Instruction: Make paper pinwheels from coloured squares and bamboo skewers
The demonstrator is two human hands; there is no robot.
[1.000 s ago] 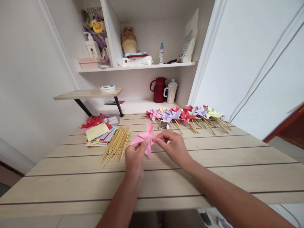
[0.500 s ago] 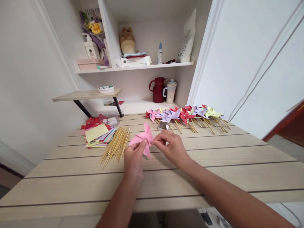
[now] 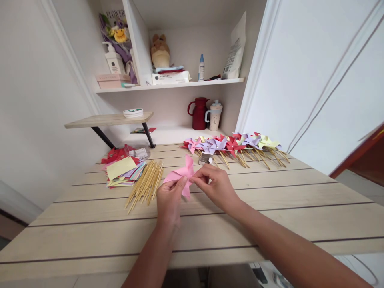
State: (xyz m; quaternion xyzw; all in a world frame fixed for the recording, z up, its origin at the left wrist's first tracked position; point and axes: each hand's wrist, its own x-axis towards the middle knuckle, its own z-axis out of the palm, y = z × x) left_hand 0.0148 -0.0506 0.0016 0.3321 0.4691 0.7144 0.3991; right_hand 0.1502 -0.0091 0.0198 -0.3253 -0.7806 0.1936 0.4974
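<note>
Two hands on one pink paper pinwheel (image 3: 182, 176), held just above tabletop (image 3: 270, 208) centre: left hand (image 3: 168, 199) fingers pinched on lower blade, right hand (image 3: 216, 187) fingers pinched near hub. Bare planks toward near edge and right. Bamboo sticks (image 3: 146, 185) and paper stack (image 3: 124, 171) left; finished pinwheels (image 3: 234, 145) behind. "FLOWER" legible on shelf bouquet wrap (image 3: 114, 24).
</note>
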